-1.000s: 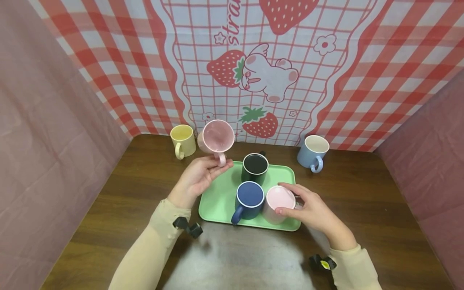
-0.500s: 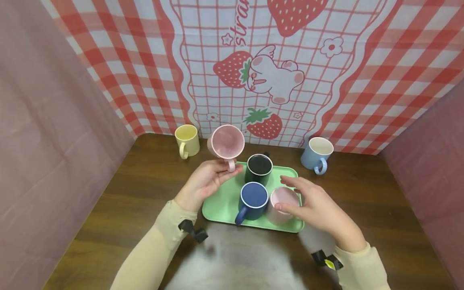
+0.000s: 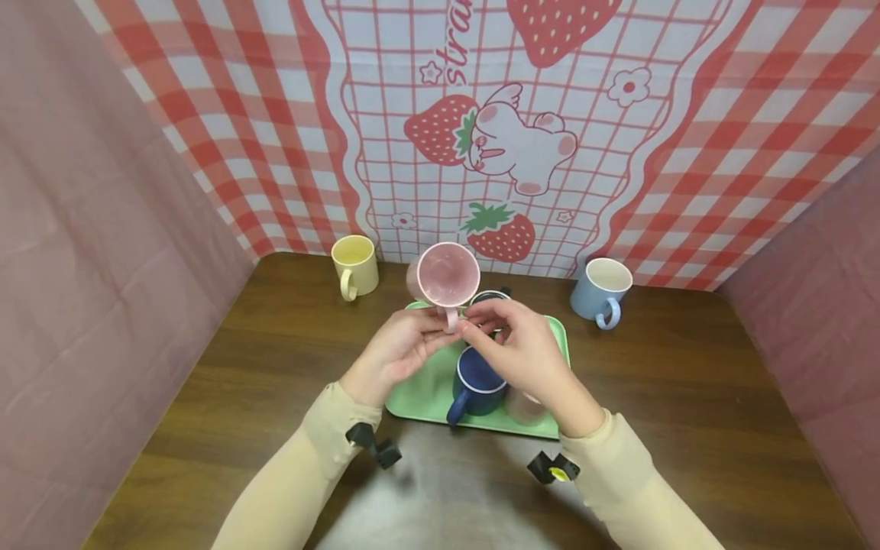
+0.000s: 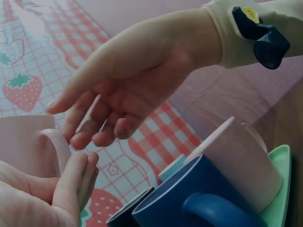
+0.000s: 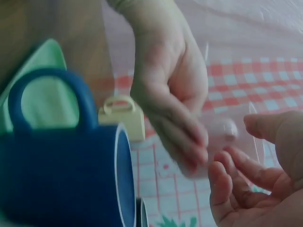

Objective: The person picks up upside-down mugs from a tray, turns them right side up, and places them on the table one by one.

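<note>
My left hand (image 3: 395,355) holds a pink mug (image 3: 448,275) above the tray's back left, its opening tilted toward me and its handle pointing down. The fingers reach beneath the mug beside the handle; the thumb is hidden in the head view. Close to that handle, my right hand (image 3: 525,351) has loosely bent fingers and grips nothing. In the left wrist view, the right thumb overlaps the held mug's rim. Beneath the right hand, a navy mug (image 3: 474,386) and a second pink mug (image 3: 525,410) stand on the green tray (image 3: 415,393); a black mug (image 3: 490,295) behind is partly covered.
A yellow mug (image 3: 359,267) stands at the table's back left. At the back right is a light blue mug (image 3: 596,296). The wooden table (image 3: 261,367) meets a strawberry-print cloth (image 3: 440,191) behind, with pink curtains (image 3: 137,252) at both sides.
My right hand has left the second pink mug on the tray and moved left and up to the held mug's handle. My left hand has carried its pink mug slightly right.
</note>
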A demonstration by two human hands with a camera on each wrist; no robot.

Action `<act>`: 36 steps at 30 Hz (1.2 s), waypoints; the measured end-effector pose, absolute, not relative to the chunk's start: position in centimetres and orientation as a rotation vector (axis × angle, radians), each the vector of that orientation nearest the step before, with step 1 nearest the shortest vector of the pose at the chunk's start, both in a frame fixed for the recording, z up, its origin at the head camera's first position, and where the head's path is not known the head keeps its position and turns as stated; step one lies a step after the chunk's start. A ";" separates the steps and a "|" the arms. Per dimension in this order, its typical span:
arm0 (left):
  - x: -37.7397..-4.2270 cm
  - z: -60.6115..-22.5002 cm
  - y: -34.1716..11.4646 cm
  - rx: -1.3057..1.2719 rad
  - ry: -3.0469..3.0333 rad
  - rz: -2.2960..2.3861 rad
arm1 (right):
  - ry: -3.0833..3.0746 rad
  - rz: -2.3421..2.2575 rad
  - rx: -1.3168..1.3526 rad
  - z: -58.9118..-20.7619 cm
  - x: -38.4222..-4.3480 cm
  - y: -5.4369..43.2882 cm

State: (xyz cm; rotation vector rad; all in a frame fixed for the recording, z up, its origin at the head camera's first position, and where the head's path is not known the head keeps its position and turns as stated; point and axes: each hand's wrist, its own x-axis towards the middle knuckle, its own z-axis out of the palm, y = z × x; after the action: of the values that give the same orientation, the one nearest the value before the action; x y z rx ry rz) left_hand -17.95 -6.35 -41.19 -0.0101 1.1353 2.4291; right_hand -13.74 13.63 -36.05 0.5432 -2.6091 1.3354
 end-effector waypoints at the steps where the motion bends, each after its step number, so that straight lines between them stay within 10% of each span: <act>1: -17.9 -41.2 -6.3 0.002 1.141 2.424 | -2.618 1.338 0.531 -36.1 -13.8 13.2; 36: -17.1 -41.0 -5.9 0.014 1.349 2.379 | -2.540 1.872 0.456 -36.1 -14.3 11.0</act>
State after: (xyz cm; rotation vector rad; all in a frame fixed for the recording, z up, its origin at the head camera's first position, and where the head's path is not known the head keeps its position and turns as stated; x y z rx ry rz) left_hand -17.08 -5.89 -40.99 0.0142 1.3486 2.3788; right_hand -14.30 10.95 -36.08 0.4561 -2.5395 1.8723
